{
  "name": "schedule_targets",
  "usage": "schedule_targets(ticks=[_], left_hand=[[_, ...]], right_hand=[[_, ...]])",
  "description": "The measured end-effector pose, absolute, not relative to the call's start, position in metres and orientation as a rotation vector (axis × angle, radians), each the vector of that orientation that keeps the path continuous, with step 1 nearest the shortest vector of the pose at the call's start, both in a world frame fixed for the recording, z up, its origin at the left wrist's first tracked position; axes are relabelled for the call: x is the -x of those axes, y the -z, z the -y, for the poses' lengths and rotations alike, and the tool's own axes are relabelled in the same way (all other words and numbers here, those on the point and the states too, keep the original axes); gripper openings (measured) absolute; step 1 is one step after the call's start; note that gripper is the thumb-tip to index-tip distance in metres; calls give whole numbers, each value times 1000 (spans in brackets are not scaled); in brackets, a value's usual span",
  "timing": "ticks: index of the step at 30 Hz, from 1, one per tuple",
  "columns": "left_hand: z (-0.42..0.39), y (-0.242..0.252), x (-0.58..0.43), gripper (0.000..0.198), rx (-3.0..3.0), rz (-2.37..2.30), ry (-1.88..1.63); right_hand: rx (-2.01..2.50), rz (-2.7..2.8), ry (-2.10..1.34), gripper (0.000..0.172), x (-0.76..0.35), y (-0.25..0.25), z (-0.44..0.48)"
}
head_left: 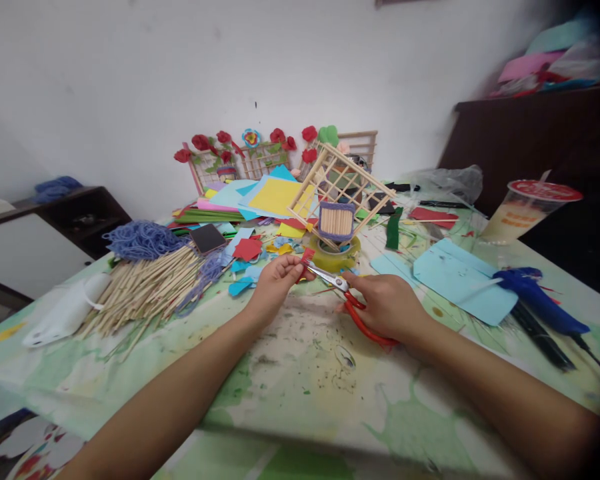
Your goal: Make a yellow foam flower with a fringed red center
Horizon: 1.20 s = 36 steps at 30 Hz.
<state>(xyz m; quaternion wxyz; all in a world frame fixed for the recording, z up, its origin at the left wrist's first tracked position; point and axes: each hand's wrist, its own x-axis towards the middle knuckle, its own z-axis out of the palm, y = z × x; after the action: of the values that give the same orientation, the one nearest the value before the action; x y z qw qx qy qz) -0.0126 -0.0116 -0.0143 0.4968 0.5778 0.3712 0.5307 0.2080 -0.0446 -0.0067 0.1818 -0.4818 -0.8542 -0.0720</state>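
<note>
My left hand (279, 281) pinches a small piece of red paper (307, 256) between thumb and fingers, above the middle of the table. Wrapped round the red handles of a pair of scissors (341, 283) is my right hand (387, 303). The blades point left and meet the red paper close to my left fingertips. Just behind them a roll of yellowish tape (334, 253) lies on the table. Over the tape leans a lattice frame of thin sticks (347, 180) with a small stick panel edged in purple yarn (337, 221).
Left stand a pile of wooden sticks (145, 287), purple yarn (143, 240) and a white holder (67, 313). Coloured paper (275, 197) is stacked behind. To the right lie light-blue paper (463, 280), a blue glue gun (543, 300) and a lidded drink cup (527, 212).
</note>
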Motion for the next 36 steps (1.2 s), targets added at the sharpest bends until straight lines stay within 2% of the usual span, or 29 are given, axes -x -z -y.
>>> schedule_targets(ticks=[13,21,36], left_hand=[[10,15,13,16,-1392,-908,-1310],[9,13,13,20,-1392,-902,-1331],[5,19,16,16,-1302,-850,-1343]], right_hand=[[1379,2407,391,54,-209,7,44],[1359,2407,518,44,-209,5,46],[1451,2372,399,49,-209,7,45]])
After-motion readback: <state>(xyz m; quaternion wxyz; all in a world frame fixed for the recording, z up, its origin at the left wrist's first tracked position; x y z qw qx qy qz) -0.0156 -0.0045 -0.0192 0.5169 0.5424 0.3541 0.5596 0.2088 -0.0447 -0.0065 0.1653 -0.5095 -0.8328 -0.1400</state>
